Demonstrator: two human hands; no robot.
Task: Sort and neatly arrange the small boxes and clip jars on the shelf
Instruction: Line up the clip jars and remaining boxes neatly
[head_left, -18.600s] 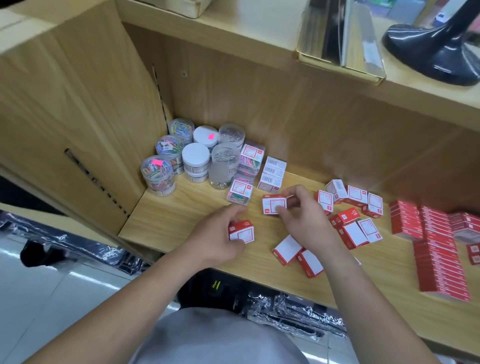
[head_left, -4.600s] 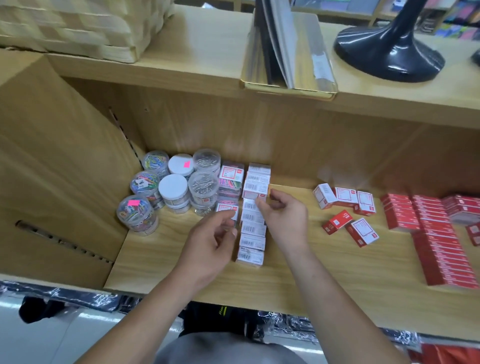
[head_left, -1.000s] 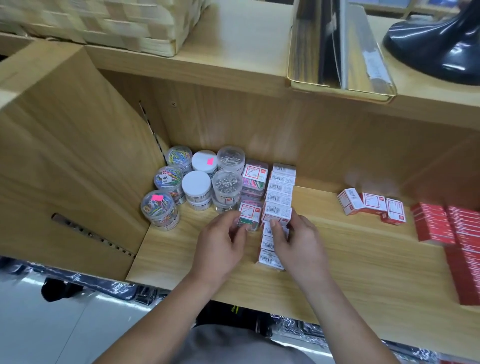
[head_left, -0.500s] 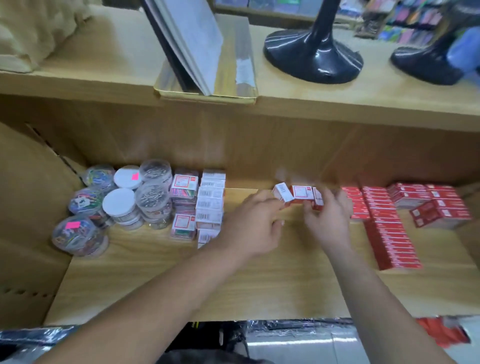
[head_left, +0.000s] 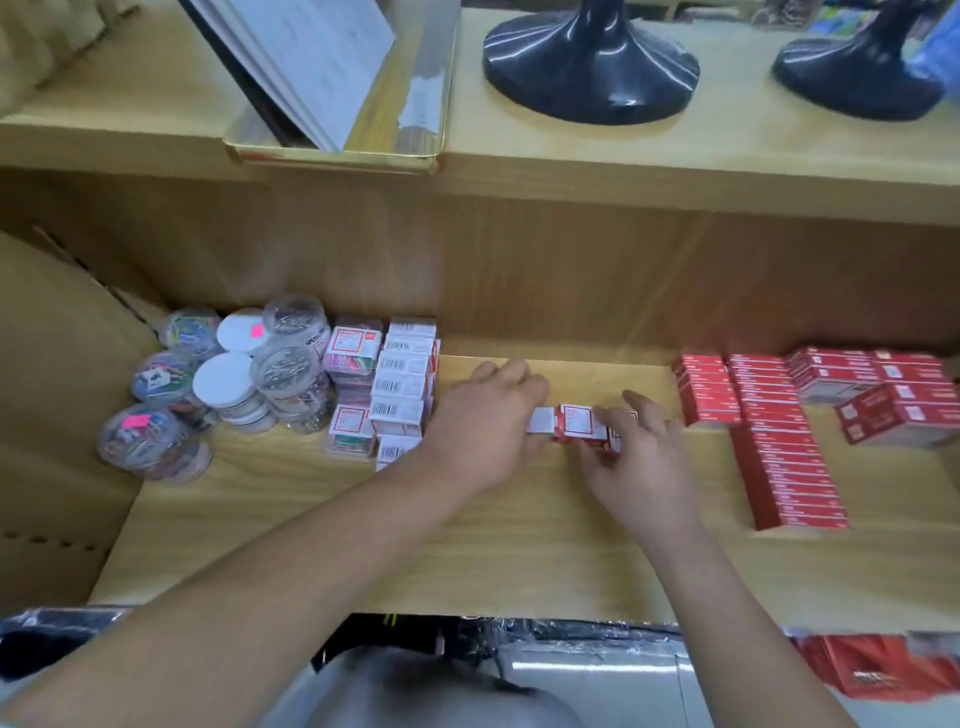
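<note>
Shelf: light wood shelf (head_left: 519, 561) in a shop unit. The upper shelf (head_left: 571, 150) above carries two black stand bases (head_left: 589, 67) and a gold tray (head_left: 395, 140) with an open book.
Loose boxes: a few small red-and-white boxes (head_left: 576, 423), butted end to end in a short row on the shelf, caught between the fingers of both hands.
Left hand: left hand (head_left: 488, 421) palm down, fingers curled over the row's left end, covering part of it.
Right hand: right hand (head_left: 639, 457) at the row's right end, thumb behind, fingers bent along the near side, pinching it.
Left of fingers: barcode boxes (head_left: 402, 384) in a tidy column just beside the left knuckles, then pink-labelled boxes (head_left: 353, 353), then clip jars (head_left: 228, 379) clustered against the side wall.
Right of fingers: red box stacks (head_left: 779, 441), apart from the right hand, in neat rows running front to back.
Why held so: likely squeezed from both ends so the loose boxes travel as one block, not one at a time.
Arms: both forearms reach in from the near edge and converge, the left crossing diagonally from lower left. Wrists are low.
Progress: jars and most boxes look grouped. This row seems the last stray lot.
</note>
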